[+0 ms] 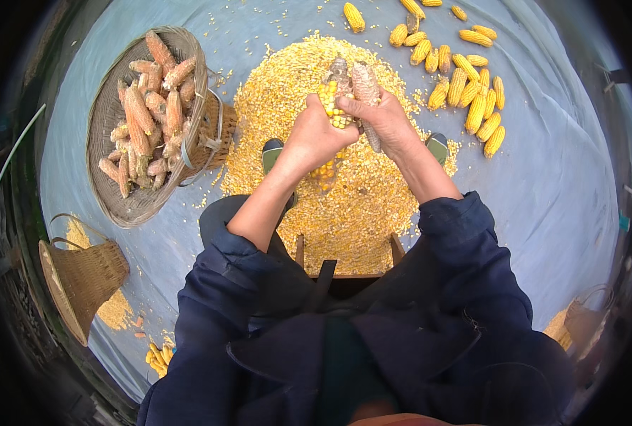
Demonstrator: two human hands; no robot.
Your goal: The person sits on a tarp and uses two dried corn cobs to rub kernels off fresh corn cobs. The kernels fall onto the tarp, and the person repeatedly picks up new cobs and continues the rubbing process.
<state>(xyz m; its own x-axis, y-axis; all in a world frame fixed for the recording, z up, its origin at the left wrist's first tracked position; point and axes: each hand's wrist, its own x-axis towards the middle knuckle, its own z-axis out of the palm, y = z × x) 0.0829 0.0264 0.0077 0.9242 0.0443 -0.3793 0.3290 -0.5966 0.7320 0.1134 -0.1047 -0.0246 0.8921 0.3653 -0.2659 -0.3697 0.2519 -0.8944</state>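
My left hand (318,133) grips a partly shelled ear of corn (328,97), with yellow kernels on its near part and a bare, greyish tip. Beside it, my right hand (388,120) holds a bare pinkish corncob (366,84) upright against the ear. The right thumb presses on the ear's kernels. Both hands are above a wide heap of loose corn kernels (273,80). Below my left hand, another ear with some kernels (324,173) lies on the heap, its upper end hidden by the hand.
On the left a large woven basket (105,175) holds many bare cobs (140,117). Several unshelled ears (476,112) lie on the blue tarp (539,213) at right. A smaller woven basket (89,266) lies tipped at lower left. My shoes (272,152) flank the heap.
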